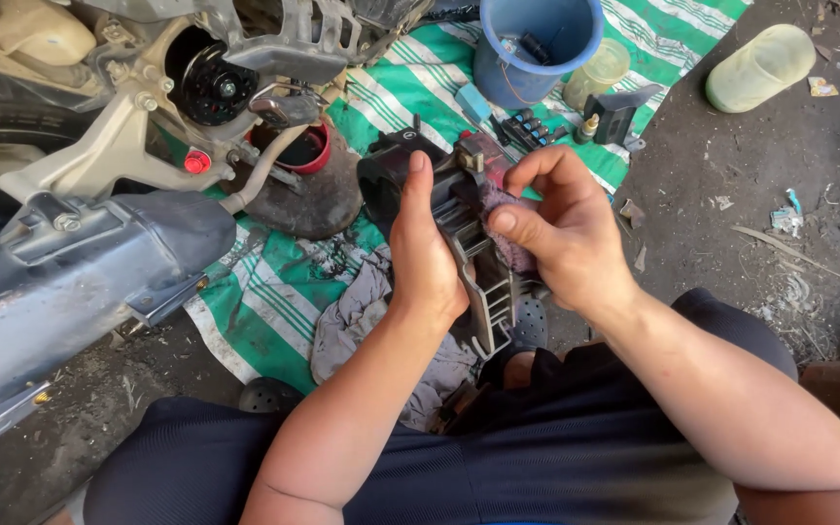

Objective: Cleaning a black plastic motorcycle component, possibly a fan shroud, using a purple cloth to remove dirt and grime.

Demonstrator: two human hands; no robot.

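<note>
Dark navy cloth of the trousers (556, 467) fills the bottom of my view, and just above it I see both hands wrapped around a ribbed black plastic engine housing (469, 243) held over the lap. My left hand (427, 258) clasps its left side, thumb pointing up along the edge. My right hand (561, 228) is curled closed on a small purplish rag (512, 243), pressing it against the housing's ribs. Under the hands lies a crumpled grey cloth (362, 311) on a green-and-white striped tarp (274, 292). Left of it sits the grey metal exhaust muffler (80, 272) of a motorcycle, with a small red round cup (308, 151) just beyond, partly hidden by a lever. Further off, a blue plastic bucket (537, 44) stands on the tarp holding small dark parts I cannot make out; a clear round tub (597, 70) sits beside it. A pale yellowish-green plastic jar (760, 66) lies on its side on the bare dirt, well apart.
</note>
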